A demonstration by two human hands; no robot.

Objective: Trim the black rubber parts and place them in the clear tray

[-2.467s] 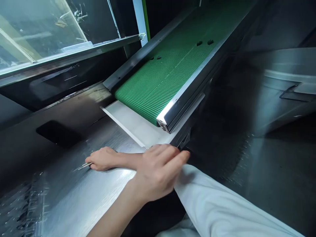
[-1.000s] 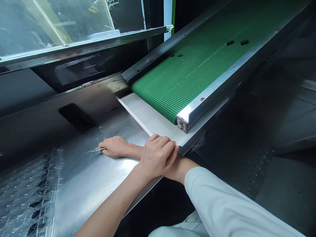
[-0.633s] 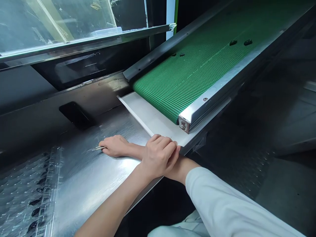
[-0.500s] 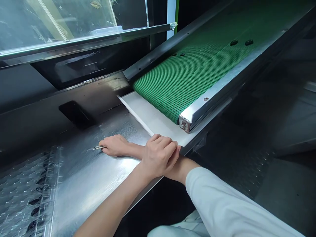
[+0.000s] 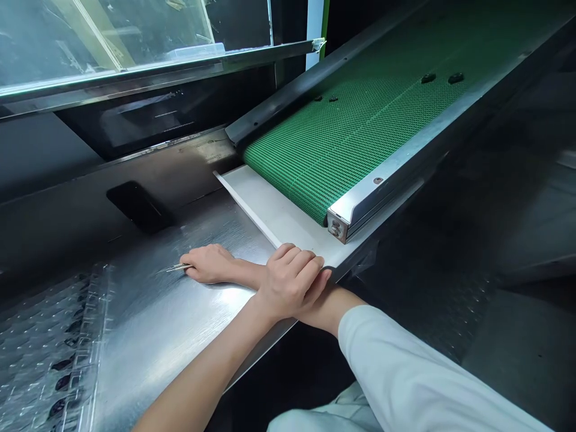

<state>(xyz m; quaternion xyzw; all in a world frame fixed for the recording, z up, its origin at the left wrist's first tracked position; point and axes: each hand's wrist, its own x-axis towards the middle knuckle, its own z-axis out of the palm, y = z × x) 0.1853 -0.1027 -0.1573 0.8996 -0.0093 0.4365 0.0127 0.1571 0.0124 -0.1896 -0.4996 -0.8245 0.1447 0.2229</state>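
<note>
My right hand [image 5: 209, 264] rests on the metal tabletop [image 5: 180, 324], closed around thin metal tweezers [image 5: 173, 268] whose tips point left. The fingers' far side is partly hidden. My left hand [image 5: 292, 281] lies across my right forearm [image 5: 330, 309], its fingers bent over the arm, near the lip of the white ledge [image 5: 288, 222]. To the left of the tweezers lies a clear plastic tray [image 5: 36, 360] with many small pockets. Several dark, shrivelled pieces [image 5: 63, 382] sit in a row along its right side.
A green mesh conveyor belt [image 5: 333, 150] slopes away at the upper right between metal side rails [image 5: 405, 156]. Several small dark pieces [image 5: 456, 78] lie on it. A black phone-like slab [image 5: 139, 207] is at the back left, below a lit glass panel [image 5: 148, 36].
Both hands keep nearly the same pose, with the tweezers still held. The view has shifted very slightly; the pieces on the belt stay in place.
</note>
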